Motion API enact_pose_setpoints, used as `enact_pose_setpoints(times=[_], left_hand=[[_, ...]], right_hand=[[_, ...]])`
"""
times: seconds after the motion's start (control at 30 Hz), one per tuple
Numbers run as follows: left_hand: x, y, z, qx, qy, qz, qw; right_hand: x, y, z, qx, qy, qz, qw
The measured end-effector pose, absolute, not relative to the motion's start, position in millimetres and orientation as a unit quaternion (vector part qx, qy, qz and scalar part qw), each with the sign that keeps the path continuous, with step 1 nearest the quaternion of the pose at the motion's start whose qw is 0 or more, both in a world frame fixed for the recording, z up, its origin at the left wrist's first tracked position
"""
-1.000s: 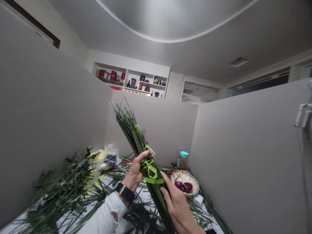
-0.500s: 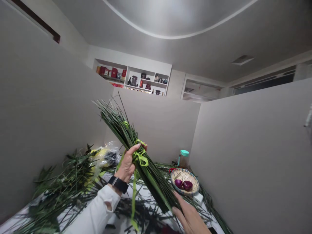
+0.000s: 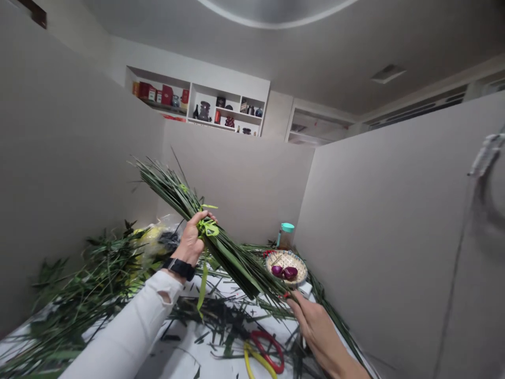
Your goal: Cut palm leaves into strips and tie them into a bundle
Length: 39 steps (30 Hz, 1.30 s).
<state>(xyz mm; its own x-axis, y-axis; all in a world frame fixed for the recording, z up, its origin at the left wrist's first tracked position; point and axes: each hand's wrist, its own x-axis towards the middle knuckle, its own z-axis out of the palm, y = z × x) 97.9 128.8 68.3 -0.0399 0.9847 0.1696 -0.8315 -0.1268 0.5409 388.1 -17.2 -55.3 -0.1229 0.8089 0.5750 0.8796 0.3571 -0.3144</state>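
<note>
My left hand [image 3: 192,239], with a dark watch on the wrist, is wrapped round a bundle of long green leaves [image 3: 232,258]. Bright green ribbon [image 3: 208,228] is tied about the bundle at the grip, and one tail hangs below. The bundle slants from upper left down to lower right. At its lower right end, my right hand [image 3: 311,316] has its fingers closed at the leaf ends; a small red bit shows by the fingertips, too small to name. Below lies a tool with one red and one yellow handle [image 3: 264,355], its blades hidden among clippings.
Heaped cut leaves [image 3: 87,295] and a clear plastic bag [image 3: 158,239] cover the table's left. A woven basket [image 3: 302,268] holds purple onions [image 3: 290,272], with a teal-lidded jar [image 3: 286,237] behind. Grey partitions [image 3: 232,173] enclose the table on three sides.
The bundle now lies flatter and further left in view. My right hand has moved from along its lower side to its end tips. The red-and-yellow-handled tool has come into view.
</note>
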Motion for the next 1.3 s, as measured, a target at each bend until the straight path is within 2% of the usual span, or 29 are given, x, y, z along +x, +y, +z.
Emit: enact_pose_setpoints(times=[0.47,0.7,0.87,1.07,1.3], left_hand=[[88.1,121.2,101.3,0.301,0.134,0.741,0.586],[75.8,115.3,119.4,0.322,0.111,0.763,0.549],[78.1,112.4,117.6,0.331,0.107,0.770,0.535],[83.7,109.2,114.1,0.354,0.102,0.765,0.529],[82.1,107.1,111.3,0.354,0.103,0.764,0.529]], right_hand=[[448.9,-4.3,-55.7,-0.637,-0.706,-0.041,0.306],[463.8,-0.7,-47.4,-0.645,-0.721,0.019,0.252],[430.3,-4.2,-28.1,-0.613,-0.750,0.066,0.240],[369.4,-2.9,-16.3,-0.629,-0.738,0.003,0.244],[378.9,1.9,-15.5,-0.647,-0.718,-0.051,0.252]])
